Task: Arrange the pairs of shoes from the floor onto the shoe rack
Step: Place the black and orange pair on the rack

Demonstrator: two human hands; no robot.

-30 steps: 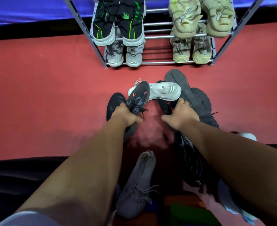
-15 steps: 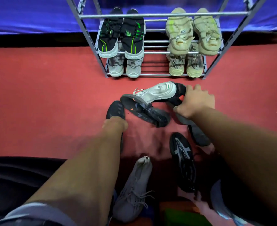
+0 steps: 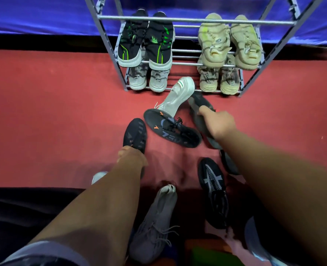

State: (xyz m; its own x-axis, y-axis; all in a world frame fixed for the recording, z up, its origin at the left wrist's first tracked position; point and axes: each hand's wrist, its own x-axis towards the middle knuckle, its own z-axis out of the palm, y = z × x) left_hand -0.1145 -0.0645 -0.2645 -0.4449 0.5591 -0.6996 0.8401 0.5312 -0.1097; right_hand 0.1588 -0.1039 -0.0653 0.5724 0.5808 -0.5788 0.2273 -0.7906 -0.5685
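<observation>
A metal shoe rack [image 3: 195, 19] stands at the far side of the red floor and holds a black-and-green pair [image 3: 145, 41], a beige pair [image 3: 230, 41], a grey pair [image 3: 148, 79] and a tan pair [image 3: 219, 81]. My left hand [image 3: 132, 155] is shut on the heel of a black shoe with orange marks [image 3: 134, 134]. My right hand [image 3: 215, 122] grips a dark grey shoe [image 3: 198, 103], lifted near the rack's bottom rail. Beside it a white shoe [image 3: 178, 96] leans tilted over a black shoe with orange and blue marks [image 3: 171, 129].
Nearer me lie a grey knit shoe [image 3: 155, 221], a black shoe with a grey stripe pattern [image 3: 213, 192] and another dark shoe [image 3: 229, 162] under my right forearm. A white toe [image 3: 98, 176] peeks out left. A blue cloth [image 3: 43, 14] hangs behind the rack.
My right hand has carried the dark grey shoe forward toward the rack, and the white shoe has tipped up. My left hand let go of the orange-and-blue shoe and moved onto the other black shoe.
</observation>
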